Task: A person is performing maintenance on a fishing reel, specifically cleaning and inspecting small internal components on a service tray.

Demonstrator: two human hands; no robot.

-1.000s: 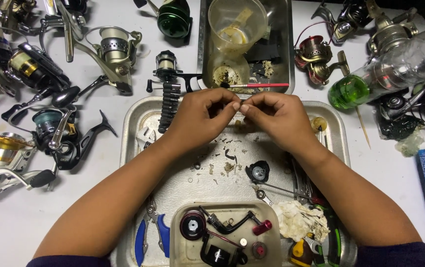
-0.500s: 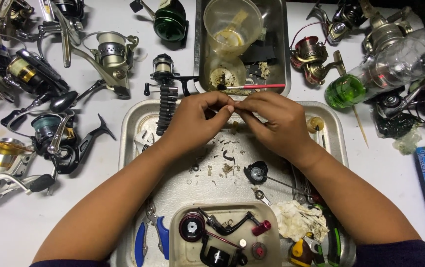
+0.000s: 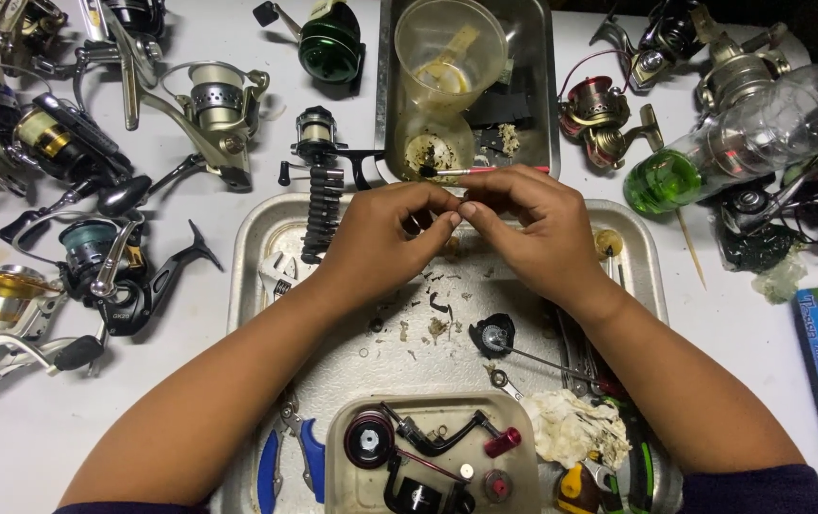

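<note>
Hands working a small part over the tray.
The left hand (image 3: 385, 238) and right hand (image 3: 528, 228) met fingertip to fingertip, pinching a small part (image 3: 456, 207) above the tray's (image 3: 256, 276) far edge.

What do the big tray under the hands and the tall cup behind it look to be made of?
Tray: likely stainless steel, dull grey sheen with rolled rim. Cup: probably clear plastic, see-through and yellowed. Both hands pinch something tiny, hidden.
</note>
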